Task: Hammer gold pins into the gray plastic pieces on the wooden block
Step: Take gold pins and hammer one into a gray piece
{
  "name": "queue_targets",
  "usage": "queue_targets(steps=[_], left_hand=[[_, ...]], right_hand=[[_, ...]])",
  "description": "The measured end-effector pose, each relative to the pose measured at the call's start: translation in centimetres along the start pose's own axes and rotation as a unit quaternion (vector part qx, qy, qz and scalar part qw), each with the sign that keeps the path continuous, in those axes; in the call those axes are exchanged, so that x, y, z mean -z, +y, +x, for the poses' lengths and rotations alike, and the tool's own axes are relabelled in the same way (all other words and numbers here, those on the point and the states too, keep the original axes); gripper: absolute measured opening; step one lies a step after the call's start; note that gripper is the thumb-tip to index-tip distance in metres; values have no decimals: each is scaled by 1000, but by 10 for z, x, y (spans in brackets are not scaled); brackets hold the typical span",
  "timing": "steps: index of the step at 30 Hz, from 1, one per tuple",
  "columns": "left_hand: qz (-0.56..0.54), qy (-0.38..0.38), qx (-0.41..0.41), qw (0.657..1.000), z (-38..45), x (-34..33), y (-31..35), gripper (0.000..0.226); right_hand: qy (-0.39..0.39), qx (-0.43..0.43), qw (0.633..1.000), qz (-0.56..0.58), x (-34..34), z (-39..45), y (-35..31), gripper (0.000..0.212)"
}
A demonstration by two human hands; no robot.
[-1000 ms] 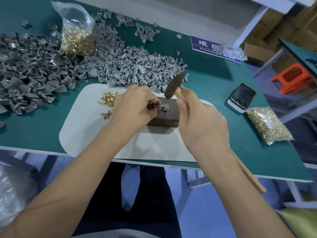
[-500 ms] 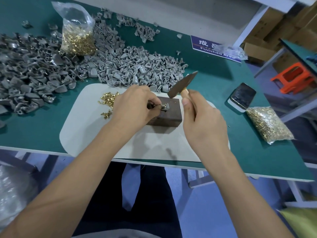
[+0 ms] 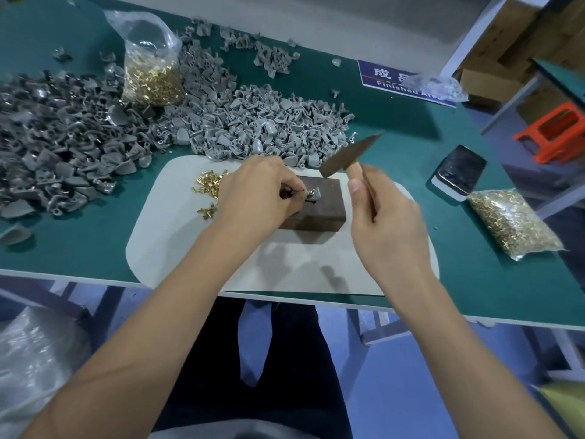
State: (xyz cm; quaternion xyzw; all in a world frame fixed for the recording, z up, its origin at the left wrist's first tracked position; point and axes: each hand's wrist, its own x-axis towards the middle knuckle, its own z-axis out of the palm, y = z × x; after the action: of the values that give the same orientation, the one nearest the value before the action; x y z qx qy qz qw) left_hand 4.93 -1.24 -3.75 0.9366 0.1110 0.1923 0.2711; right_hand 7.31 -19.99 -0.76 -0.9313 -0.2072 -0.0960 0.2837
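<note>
A dark wooden block (image 3: 319, 207) sits on a pale mat (image 3: 177, 236). On its top lies a small gray plastic piece (image 3: 315, 194) with a gold pin in it. My left hand (image 3: 256, 191) rests at the block's left side and pinches the pin and piece with thumb and forefinger. My right hand (image 3: 386, 229) grips the wooden handle of a small hammer (image 3: 349, 155), whose dark head hangs tilted above the block's far right corner. Loose gold pins (image 3: 209, 185) lie on the mat left of my left hand.
Heaps of gray plastic pieces (image 3: 240, 122) cover the green table behind and to the left. A bag of gold pins (image 3: 152, 74) stands among them; another bag (image 3: 512, 223) lies at right beside a phone (image 3: 460, 174). A blue sign (image 3: 399, 80) lies at the back.
The hammer head has swung up and to the right, away from the block, as my right hand drew back. My left hand has stayed at the piece.
</note>
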Motion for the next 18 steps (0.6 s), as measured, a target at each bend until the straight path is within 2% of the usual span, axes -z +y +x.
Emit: queue_targets(steps=[3, 7, 10, 14, 17, 18], left_hand=[[5, 1, 4, 1000, 0, 1, -1, 4], [0, -8, -1, 1000, 0, 1, -4, 4], [8, 0, -2, 1000, 0, 1, -5, 4], [0, 4, -7, 1000, -1, 0, -6, 5], [5, 9, -9, 1000, 0, -1, -7, 6], [6, 8, -9, 1000, -1, -1, -7, 7]], right_hand=[[-53, 4, 998, -32, 0, 2, 3, 25], [-4, -4, 1000, 0, 0, 5, 1, 24], [-42, 5, 999, -32, -2, 2, -1, 25], [44, -2, 999, 23, 0, -3, -3, 27], [-54, 0, 998, -39, -1, 1, -1, 29], [-64, -6, 997, -42, 0, 3, 0, 28]])
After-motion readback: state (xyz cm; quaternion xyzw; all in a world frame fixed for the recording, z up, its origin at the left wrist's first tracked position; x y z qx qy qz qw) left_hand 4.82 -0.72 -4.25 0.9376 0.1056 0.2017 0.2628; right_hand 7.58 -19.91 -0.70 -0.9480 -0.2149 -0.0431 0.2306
